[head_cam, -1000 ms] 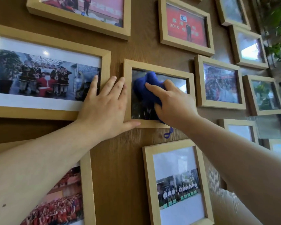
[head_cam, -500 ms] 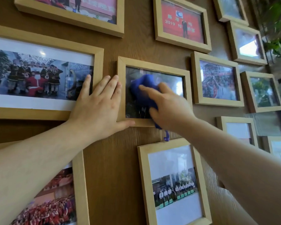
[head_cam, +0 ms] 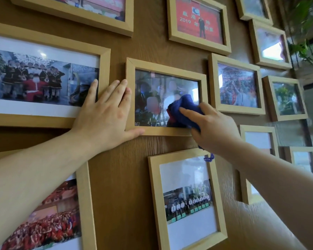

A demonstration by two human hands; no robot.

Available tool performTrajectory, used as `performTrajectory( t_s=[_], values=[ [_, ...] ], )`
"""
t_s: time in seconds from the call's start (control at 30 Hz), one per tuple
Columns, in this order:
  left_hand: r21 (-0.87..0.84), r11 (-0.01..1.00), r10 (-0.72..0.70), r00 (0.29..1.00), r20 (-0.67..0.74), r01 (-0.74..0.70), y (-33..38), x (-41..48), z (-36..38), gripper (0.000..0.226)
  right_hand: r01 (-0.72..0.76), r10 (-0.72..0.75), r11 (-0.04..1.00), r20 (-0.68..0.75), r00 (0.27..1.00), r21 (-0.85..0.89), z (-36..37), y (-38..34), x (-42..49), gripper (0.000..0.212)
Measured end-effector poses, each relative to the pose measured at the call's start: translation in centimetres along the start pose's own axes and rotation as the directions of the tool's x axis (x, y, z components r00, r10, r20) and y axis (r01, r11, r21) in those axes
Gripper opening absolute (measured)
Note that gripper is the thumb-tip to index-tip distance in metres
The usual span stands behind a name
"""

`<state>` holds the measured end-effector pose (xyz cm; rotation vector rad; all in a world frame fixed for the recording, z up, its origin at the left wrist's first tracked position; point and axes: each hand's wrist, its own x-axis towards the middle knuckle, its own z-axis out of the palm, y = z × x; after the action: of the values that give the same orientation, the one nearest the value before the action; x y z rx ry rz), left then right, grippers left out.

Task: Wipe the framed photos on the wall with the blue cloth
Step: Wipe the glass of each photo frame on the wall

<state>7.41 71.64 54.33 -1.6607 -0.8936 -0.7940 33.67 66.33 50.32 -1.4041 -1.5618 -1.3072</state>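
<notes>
A small light-wood framed photo (head_cam: 148, 68) hangs in the middle of the brown wall. My right hand (head_cam: 212, 127) presses a bunched blue cloth (head_cam: 183, 109) against the lower right part of its glass. A blue loop of the cloth (head_cam: 209, 157) dangles below my wrist. My left hand (head_cam: 103, 116) lies flat on the wall at the frame's left edge, fingers spread, thumb under the bottom left corner, fingertips touching the large frame (head_cam: 105, 69) to the left.
Several other wood-framed photos surround it: a red one (head_cam: 199, 20) above, one to the right (head_cam: 237, 85), one below (head_cam: 186, 195), more at far right. Green plant leaves (head_cam: 307, 46) hang at the right edge.
My right hand slid the blue cloth from the upper left of the glass down to its lower right. The left hand stayed at the frame's left edge.
</notes>
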Motion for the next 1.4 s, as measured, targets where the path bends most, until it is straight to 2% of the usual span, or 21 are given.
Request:
performTrajectory(
  t_s=[0.17, 0.27, 0.37, 0.5, 0.57, 0.63, 0.73, 0.83, 0.9, 1.1, 1.27, 1.4],
  values=[
    [-0.019, 1.0, 0.017, 1.0, -0.019, -0.017, 0.0, -0.1, 0.1, 0.099, 0.289, -0.291, 0.956, 0.075, 0.954, 0.042, -0.8, -3.3, 1.8, 0.055],
    [-0.03, 0.999, 0.016, 1.0, -0.026, -0.017, 0.1, -0.1, 0.1, 0.098, 0.332, -0.335, 0.942, 0.09, 0.938, 0.041, -1.1, -3.5, 2.3, 0.052],
    [-0.043, 0.999, 0.017, 1.0, -0.015, -0.018, 0.2, -0.2, 0.0, 0.099, 0.29, -0.288, 0.957, 0.116, 0.951, 0.0, -1.5, -1.8, 1.3, 0.051],
    [-0.033, 0.999, -0.008, 1.0, 0.022, 0.009, 0.5, -0.3, -0.6, 0.097, 0.141, -0.127, 0.981, 0.111, 0.986, -0.132, -1.4, 1.4, -1.0, 0.052],
    [-0.007, 1.0, 0.026, 1.0, 0.014, -0.025, 1.0, -0.7, -1.0, 0.091, 0.045, -0.032, 0.988, 0.084, 0.996, -0.149, -1.2, 2.5, -2.2, 0.054],
    [-0.027, 0.993, 0.116, 0.993, -0.038, -0.117, 1.8, -1.5, -1.2, 0.082, -0.044, 0.046, 0.996, 0.03, 0.998, -0.081, -1.0, 2.8, -3.6, 0.055],
    [-0.079, 0.958, 0.267, 0.959, -0.091, -0.275, 3.4, -3.7, -0.6, 0.074, -0.096, 0.098, 0.994, -0.045, 0.994, 0.055, -0.9, 1.4, -6.2, 0.056],
    [-0.053, 0.92, 0.386, 0.92, -0.066, -0.389, 5.4, -6.0, 0.5, 0.078, -0.11, 0.115, 0.989, -0.046, 0.992, 0.102, -0.5, -1.2, -8.9, 0.058],
    [-0.029, 0.912, 0.409, 0.912, -0.038, -0.41, 6.4, -7.0, 0.8, 0.086, -0.109, 0.11, 0.983, -0.003, 0.994, 0.147, 0.1, -3.1, -10.4, 0.059],
    [0.013, 0.947, 0.316, 0.939, 0.136, -0.321, 8.1, -8.9, 1.9, 0.112, -0.055, 0.037, 0.978, 0.096, 0.995, 0.2, 2.0, -7.2, -12.4, 0.057],
    [-0.033, 0.961, 0.275, 0.949, 0.153, -0.274, 8.1, -9.3, 2.6, 0.113, -0.081, 0.051, 0.97, 0.135, 0.99, 0.228, 3.2, -9.0, -12.7, 0.058],
    [-0.095, 0.965, 0.258, 0.951, 0.173, -0.244, 8.2, -9.3, 2.6, 0.114, -0.051, 0.027, 0.981, 0.127, 0.992, 0.186, 3.6, -7.2, -13.6, 0.055]
  ],
)
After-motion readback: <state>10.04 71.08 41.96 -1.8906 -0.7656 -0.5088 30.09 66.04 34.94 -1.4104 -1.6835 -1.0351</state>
